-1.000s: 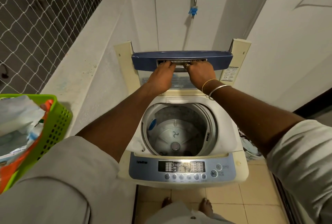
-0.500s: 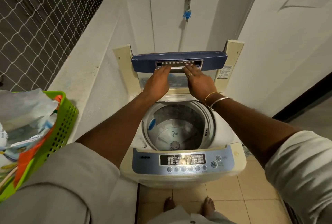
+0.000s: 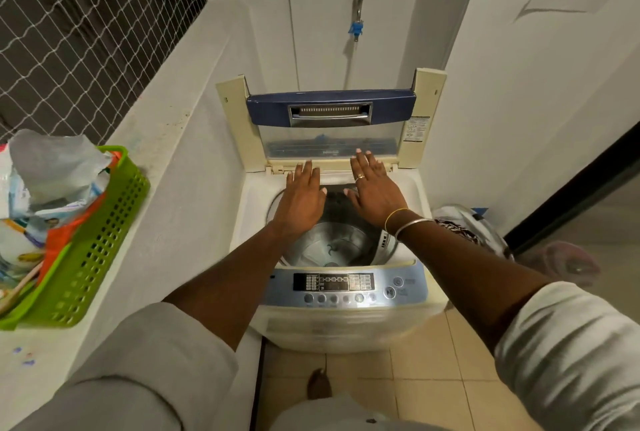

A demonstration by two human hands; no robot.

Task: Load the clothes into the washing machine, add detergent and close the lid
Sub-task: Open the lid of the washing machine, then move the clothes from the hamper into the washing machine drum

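A top-loading washing machine stands in front of me with its blue-edged lid folded up against the back wall. The steel drum shows no clothes inside. My left hand and my right hand hover flat over the back of the drum opening, fingers straight, holding nothing. Both are below the lid and apart from its handle. A pile of patterned clothes lies on the floor to the right of the machine.
A green plastic basket with packets and bags sits on the white ledge at the left. A tap is on the wall behind. A dark door frame is at the right. Tiled floor lies below.
Both hands have let go of the lid's handle and come down and back toward me, over the drum opening. The lid stays upright.
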